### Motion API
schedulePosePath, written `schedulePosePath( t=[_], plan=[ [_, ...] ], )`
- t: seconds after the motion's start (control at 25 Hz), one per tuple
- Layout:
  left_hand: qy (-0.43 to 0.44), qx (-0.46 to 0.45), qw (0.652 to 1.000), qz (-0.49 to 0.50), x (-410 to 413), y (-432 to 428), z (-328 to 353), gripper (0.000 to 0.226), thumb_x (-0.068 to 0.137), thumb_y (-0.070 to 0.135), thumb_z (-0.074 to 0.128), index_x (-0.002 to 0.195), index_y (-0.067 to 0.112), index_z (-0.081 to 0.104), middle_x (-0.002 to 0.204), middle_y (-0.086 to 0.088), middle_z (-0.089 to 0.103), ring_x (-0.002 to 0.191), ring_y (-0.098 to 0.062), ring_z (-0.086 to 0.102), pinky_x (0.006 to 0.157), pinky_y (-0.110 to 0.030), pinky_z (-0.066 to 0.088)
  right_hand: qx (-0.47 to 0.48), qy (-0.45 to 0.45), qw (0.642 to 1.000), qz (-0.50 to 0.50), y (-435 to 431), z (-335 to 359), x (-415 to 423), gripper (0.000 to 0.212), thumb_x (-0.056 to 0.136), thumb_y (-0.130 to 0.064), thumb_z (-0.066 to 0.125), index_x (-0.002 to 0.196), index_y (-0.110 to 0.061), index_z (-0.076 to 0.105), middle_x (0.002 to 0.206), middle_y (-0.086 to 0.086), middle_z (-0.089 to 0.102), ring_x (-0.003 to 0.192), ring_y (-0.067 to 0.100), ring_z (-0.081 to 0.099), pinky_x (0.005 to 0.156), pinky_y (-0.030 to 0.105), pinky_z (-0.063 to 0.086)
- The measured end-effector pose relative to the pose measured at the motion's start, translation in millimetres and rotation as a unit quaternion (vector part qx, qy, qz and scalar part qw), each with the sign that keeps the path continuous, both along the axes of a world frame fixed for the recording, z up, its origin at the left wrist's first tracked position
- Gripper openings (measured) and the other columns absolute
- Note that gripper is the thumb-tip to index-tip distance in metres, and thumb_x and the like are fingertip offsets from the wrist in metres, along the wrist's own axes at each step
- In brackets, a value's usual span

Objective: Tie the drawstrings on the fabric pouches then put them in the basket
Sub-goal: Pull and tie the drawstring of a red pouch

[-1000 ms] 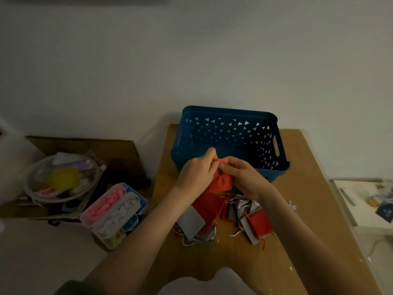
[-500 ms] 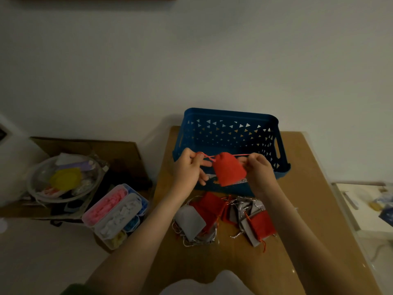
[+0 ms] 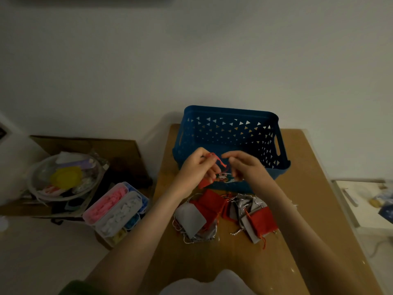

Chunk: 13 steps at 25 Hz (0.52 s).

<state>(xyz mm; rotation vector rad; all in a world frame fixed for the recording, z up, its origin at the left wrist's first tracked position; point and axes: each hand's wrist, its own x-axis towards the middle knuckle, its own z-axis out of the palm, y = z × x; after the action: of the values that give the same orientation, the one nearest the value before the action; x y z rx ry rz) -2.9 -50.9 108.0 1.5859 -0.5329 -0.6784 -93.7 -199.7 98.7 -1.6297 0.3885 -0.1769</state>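
Hands closer together mid-frame now: your left hand (image 3: 196, 167) pinches the thin red drawstring (image 3: 219, 161) (red fabric pouch (image 3: 204, 183) dangling); right hand (image 3: 247, 167) grip unclear.

No text, brand or number is legible; a small sticker (image 3: 223, 177) on the blue basket (image 3: 229, 116) front is too blurred to read.

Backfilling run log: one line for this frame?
tying | left hand: pinches drawstring | right hand: at drawstring, grip unclear | red pouch: below left hand
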Motion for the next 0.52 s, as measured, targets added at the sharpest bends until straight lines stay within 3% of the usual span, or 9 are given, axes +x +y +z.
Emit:
schedulePosePath(
  t=[0.08,0.16,0.32,0.44,0.52],
  plan=[
    [0.005,-0.013,1.0,-0.015,-4.4,-5.2,4.3,0.013,0.098,0.018,0.05,0.088,0.01,0.051,0.066,-0.002,0.063,0.053,-0.017,0.055,0.051,-0.027,0.045,-0.019,0.008,0.997,0.08,13.0,3.6,3.6,0.022,0.102,-0.014,0.043,0.089,-0.013,0.061,0.061,0.002,0.054,0.053,0.011,0.049,0.052,0.022,0.038],
    [0.016,-0.033,0.999,-0.014,-6.4,-7.0,8.8,0.015,0.098,0.019,0.049,0.088,0.009,0.052,0.061,-0.002,0.057,0.048,-0.017,0.052,0.046,-0.028,0.04,-0.003,-0.001,0.996,0.088,19.5,4.1,6.3,0.023,0.101,-0.013,0.044,0.082,-0.01,0.055,0.063,0.005,0.054,0.053,0.012,0.048,0.052,0.023,0.035],
    [0.061,-0.062,0.996,0.024,-2.7,-7.2,18.4,0.014,0.099,0.019,0.048,0.089,0.009,0.051,0.061,-0.006,0.059,0.04,-0.012,0.044,0.039,-0.023,0.034,0.013,0.005,0.993,0.121,18.1,4.4,7.2,0.019,0.098,-0.017,0.05,0.083,-0.007,0.056,0.065,0.005,0.054,0.056,0.012,0.048,0.053,0.02,0.037],
    [0.14,-0.109,0.976,0.125,6.4,-10.1,23.1,0.011,0.099,0.018,0.048,0.091,0.01,0.048,0.078,-0.007,0.071,0.038,-0.007,0.04,0.036,-0.018,0.032,0.013,0.044,0.985,0.168,15.3,6.0,3.6,0.015,0.097,-0.011,0.051,0.084,-0.008,0.058,0.062,0.002,0.054,0.056,0.011,0.048,0.054,0.018,0.039],
    [0.144,-0.096,0.976,0.129,8.2,-11.3,22.0,0.006,0.098,0.015,0.049,0.097,0.009,0.049,0.096,-0.009,0.071,0.041,-0.006,0.044,0.04,-0.018,0.037,0.012,0.047,0.985,0.168,13.4,6.6,1.6,0.014,0.096,-0.009,0.051,0.084,-0.008,0.058,0.061,0.002,0.054,0.055,0.011,0.048,0.055,0.017,0.039]
  ],
)
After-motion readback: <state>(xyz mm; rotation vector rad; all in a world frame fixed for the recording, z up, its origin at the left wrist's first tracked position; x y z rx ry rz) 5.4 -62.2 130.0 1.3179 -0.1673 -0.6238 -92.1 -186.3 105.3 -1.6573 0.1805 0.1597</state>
